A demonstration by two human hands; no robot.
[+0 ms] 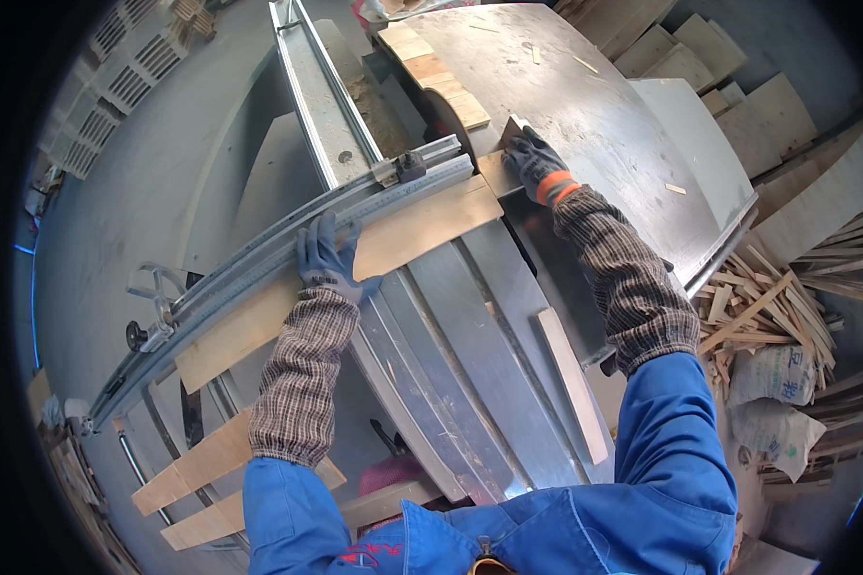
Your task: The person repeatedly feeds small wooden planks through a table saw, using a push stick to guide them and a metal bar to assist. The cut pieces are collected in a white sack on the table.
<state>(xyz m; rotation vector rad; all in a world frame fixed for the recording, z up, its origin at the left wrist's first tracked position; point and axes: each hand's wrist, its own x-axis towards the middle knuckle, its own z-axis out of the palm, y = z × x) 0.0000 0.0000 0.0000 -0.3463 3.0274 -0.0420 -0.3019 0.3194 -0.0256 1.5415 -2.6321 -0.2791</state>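
Observation:
A long plywood strip (427,225) lies across the grooved metal saw table (460,335), along a metal fence (384,201). My left hand (328,254), in a grey glove, rests on the strip and against the fence, its fingers stretched out and the thumb apart. My right hand (537,165), in a dark glove with an orange cuff, is closed around a small brown wooden piece (514,130). It sits at the strip's right end, beside the slot in the table. A short plywood piece (494,172) lies under that hand, partly hidden.
A narrow wood strip (572,383) lies on the table's right side. Plywood pieces (433,72) line the far metal surface (566,67), with loose slivers about. Scrap sticks (767,307) and white sacks (777,412) are heaped at right. Boards (197,470) rest on a lower-left frame.

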